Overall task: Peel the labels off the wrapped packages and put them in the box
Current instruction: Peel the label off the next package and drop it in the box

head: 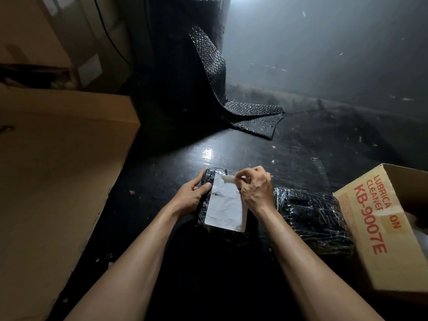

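A black wrapped package (203,179) lies on the dark floor in front of me with a white label (225,205) stuck on its top. My left hand (191,195) grips the package's left side, thumb on the label's edge. My right hand (254,188) pinches the label's far top edge, which is curled up off the wrap. A second black wrapped package (310,218) lies just to the right. An open cardboard box (379,228) with red lettering stands at the right edge.
A large brown cardboard box (60,172) fills the left side. A roll of black bubble wrap (185,54) stands at the back, its loose end (254,117) trailing on the floor. Small paper scraps dot the dark floor (301,154).
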